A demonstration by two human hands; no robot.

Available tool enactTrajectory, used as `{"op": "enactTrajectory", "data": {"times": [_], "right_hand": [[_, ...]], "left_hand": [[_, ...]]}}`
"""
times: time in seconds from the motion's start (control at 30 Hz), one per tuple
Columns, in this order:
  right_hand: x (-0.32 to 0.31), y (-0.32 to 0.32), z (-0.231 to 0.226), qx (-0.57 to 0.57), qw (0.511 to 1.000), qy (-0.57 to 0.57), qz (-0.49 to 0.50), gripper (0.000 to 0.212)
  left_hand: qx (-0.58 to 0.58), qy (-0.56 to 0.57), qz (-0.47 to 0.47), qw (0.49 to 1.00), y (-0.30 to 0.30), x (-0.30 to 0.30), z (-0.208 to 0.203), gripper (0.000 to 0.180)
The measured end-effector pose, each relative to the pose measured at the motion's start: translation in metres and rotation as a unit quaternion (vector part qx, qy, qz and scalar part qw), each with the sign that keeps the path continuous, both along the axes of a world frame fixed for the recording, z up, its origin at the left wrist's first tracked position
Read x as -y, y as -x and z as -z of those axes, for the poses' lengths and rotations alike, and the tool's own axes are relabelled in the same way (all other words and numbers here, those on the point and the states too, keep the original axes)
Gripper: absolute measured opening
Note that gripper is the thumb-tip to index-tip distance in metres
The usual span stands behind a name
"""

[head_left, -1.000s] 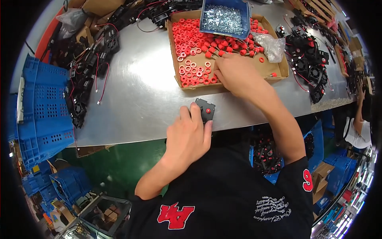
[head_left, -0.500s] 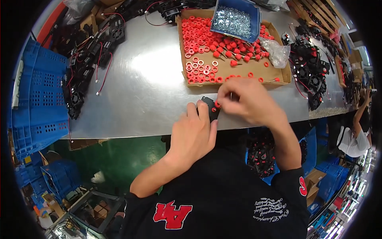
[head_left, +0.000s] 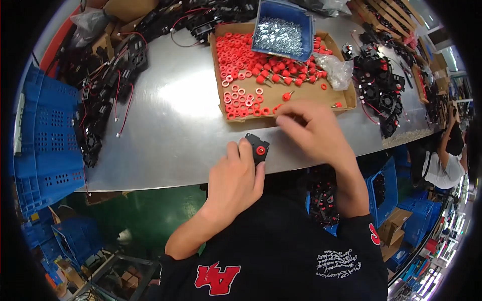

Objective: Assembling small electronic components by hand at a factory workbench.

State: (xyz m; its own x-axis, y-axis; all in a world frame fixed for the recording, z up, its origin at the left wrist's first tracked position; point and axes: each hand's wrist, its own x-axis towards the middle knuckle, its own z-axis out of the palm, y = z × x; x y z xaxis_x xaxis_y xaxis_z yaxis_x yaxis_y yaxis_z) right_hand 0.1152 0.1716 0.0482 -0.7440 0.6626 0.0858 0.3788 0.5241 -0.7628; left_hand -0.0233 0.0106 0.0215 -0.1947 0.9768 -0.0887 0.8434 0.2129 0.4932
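My left hand (head_left: 232, 178) is closed around a small black plastic housing (head_left: 256, 143), held just above the table's front edge. A red ring washer (head_left: 260, 150) sits on the housing, with a small metallic spot in its middle. To the right, my right hand (head_left: 314, 128) hovers by the front rim of a cardboard tray (head_left: 296, 108). Its thumb and forefinger are bent but apart, and I see nothing between them. Loose red ring washers (head_left: 241, 98) lie in the tray, alongside red-headed pins (head_left: 286, 78).
A blue bin (head_left: 283, 37) of small metal pieces rests on the tray, beside a clear plastic bag (head_left: 336, 70). Black fan assemblies with wires (head_left: 384, 95) are heaped at right, more (head_left: 115, 70) at left. A blue crate (head_left: 55, 125) stands at far left. Another person (head_left: 444, 163) is at far right.
My right hand has come away from the housing, and the red ring washer it held there now sits on the housing. My left hand has shifted slightly left and nearer with the housing.
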Motion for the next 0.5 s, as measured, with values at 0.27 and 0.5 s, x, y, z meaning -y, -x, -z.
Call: {"op": "enactTrajectory", "data": {"times": [0.27,0.5], "right_hand": [[-0.13,0.007,-0.026,0.063,0.911,-0.374,0.163,0.021],[-0.121,-0.063,-0.029,0.32,0.908,-0.17,0.21,0.023]], "left_hand": [[0.019,-0.057,0.017,0.998,0.003,-0.004,0.0,0.049],[0.038,-0.037,-0.005,0.999,0.006,0.0,0.002,0.048]]}}
